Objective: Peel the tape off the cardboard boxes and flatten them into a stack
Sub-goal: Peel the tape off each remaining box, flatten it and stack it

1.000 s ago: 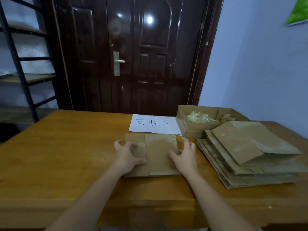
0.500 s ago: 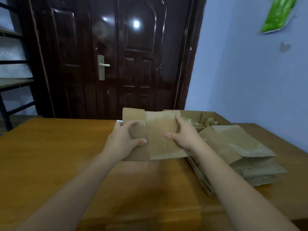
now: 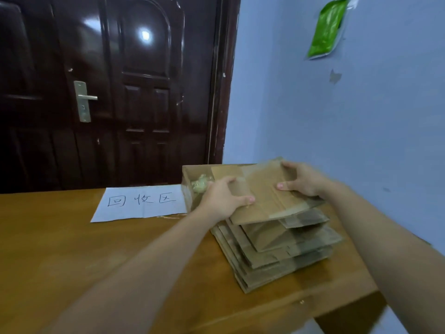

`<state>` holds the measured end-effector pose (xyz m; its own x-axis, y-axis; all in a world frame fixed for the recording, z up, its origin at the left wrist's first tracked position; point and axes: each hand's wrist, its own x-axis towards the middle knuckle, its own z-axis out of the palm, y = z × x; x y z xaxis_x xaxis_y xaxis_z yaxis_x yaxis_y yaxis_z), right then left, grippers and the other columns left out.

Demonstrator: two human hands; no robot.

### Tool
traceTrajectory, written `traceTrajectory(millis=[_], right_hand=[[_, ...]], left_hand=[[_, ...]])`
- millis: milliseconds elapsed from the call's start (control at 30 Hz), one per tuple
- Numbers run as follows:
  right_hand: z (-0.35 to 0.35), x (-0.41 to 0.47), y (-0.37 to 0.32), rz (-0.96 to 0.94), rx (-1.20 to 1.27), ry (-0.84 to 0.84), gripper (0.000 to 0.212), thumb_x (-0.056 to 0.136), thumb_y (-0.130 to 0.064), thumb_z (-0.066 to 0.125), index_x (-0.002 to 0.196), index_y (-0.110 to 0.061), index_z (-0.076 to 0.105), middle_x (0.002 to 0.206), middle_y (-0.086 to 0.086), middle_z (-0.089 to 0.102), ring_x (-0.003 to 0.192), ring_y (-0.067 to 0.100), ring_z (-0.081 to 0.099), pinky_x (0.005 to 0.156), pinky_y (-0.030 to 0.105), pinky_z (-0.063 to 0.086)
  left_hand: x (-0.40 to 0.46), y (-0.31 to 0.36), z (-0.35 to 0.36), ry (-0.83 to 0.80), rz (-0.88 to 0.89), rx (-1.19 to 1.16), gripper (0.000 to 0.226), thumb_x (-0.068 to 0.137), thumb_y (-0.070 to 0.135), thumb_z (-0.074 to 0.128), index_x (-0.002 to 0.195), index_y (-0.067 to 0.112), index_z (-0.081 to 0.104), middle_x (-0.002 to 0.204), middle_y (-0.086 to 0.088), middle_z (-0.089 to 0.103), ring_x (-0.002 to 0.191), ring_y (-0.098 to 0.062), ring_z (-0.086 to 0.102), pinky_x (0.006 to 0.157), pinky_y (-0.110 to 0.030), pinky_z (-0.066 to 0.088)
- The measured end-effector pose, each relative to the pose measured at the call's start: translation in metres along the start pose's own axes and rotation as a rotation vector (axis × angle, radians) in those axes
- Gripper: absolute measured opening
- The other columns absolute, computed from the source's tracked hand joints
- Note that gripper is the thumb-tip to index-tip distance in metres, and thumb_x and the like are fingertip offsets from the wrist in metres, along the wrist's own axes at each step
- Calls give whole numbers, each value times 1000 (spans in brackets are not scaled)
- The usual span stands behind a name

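A person's left hand (image 3: pixel 222 197) and right hand (image 3: pixel 304 179) grip opposite sides of a flattened box (image 3: pixel 262 194), thumbs on top and fingers curled round its edges, holding it just above the stack (image 3: pixel 277 247) of flattened boxes at the right end of the table (image 3: pixel 72 249). The job looks well advanced: many boxes lie flat in the pile, and an open box (image 3: pixel 190 172) at the far side holds what appears to be peeled tape (image 3: pixel 201 184). No unflattened box shows here, so what remains cannot be judged. The stack sits close to the table's right and near edges, with the wall (image 3: pixel 337 116) beyond. A paper sign (image 3: pixel 142 203) lies to the left, with bare tabletop nearer and further left.
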<state>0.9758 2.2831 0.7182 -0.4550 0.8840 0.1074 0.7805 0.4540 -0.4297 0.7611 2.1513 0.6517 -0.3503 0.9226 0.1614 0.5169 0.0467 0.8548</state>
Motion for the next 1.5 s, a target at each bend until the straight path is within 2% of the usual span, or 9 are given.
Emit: traceTrajectory(millis=[233, 467, 700, 867, 1067, 1167, 1233, 1333, 1500], right_hand=[[15, 1, 66, 85, 8, -55, 96, 84, -51, 78, 161, -25, 27, 162, 5, 35, 146, 29, 37, 114, 40, 32], [55, -7, 102, 108, 68, -134, 96, 85, -54, 75, 161, -28, 24, 163, 3, 33, 146, 27, 36, 118, 42, 33], [84, -3, 122, 116, 25, -162, 68, 92, -61, 61, 152, -32, 46, 153, 11, 39, 144, 36, 34, 120, 53, 30], [85, 2, 128, 91, -7, -185, 74, 91, -70, 56, 152, -31, 46, 158, 5, 40, 148, 32, 30, 120, 54, 28], [83, 6, 121, 59, -156, -234, 68, 99, -66, 44, 154, -26, 43, 156, 7, 45, 142, 32, 38, 117, 51, 34], [82, 5, 114, 53, -257, -249, 66, 100, -65, 41, 153, -25, 43, 155, 12, 41, 139, 33, 39, 113, 50, 36], [83, 5, 107, 24, -313, -264, 67, 103, -60, 39, 156, -20, 37, 163, 12, 29, 145, 34, 31, 116, 51, 32], [86, 1, 102, -25, -311, -289, 64, 108, -51, 35, 161, -18, 25, 170, 4, 13, 152, 30, 22, 122, 44, 25], [89, -9, 96, -39, -357, -309, 56, 112, -41, 25, 163, -21, 18, 171, 11, 4, 157, 27, 4, 126, 42, 14]], left_hand=[[6, -1, 55, -95, -26, 81, 97, 75, 61, 84, 155, 33, 37, 125, 1, 33, 125, -33, 52, 108, -45, 46], [-4, -39, 78, -133, 52, 366, 69, 98, 65, 51, 159, 43, 27, 138, -6, 39, 120, -38, 57, 97, -45, 49], [3, -51, 77, -135, 100, 638, 63, 97, 77, 30, 153, 51, 36, 146, -8, 50, 120, -33, 60, 100, -44, 48], [7, -53, 73, -132, 252, 919, 60, 100, 72, 20, 146, 45, 45, 110, -1, 65, 102, -25, 61, 82, -41, 53], [24, -31, 84, -78, 427, 1075, 78, 95, 78, 25, 121, 20, 71, 137, -8, 50, 123, -25, 46, 102, -43, 38], [28, -33, 95, -221, 394, 923, 96, 89, 86, 25, 144, 12, 52, 152, -7, 44, 138, -25, 41, 115, -41, 34], [27, -45, 98, -332, 347, 830, 112, 83, 93, 15, 160, 14, 30, 167, -5, 25, 154, -23, 19, 126, -41, 16], [29, -57, 99, -392, 348, 785, 121, 73, 102, 3, 165, 23, 12, 173, 0, 3, 158, -16, -4, 127, -39, -2], [32, -58, 104, -427, 350, 872, 131, 65, 107, 1, 165, 23, 2, 172, 0, -7, 158, -18, -10, 127, -41, -3]])
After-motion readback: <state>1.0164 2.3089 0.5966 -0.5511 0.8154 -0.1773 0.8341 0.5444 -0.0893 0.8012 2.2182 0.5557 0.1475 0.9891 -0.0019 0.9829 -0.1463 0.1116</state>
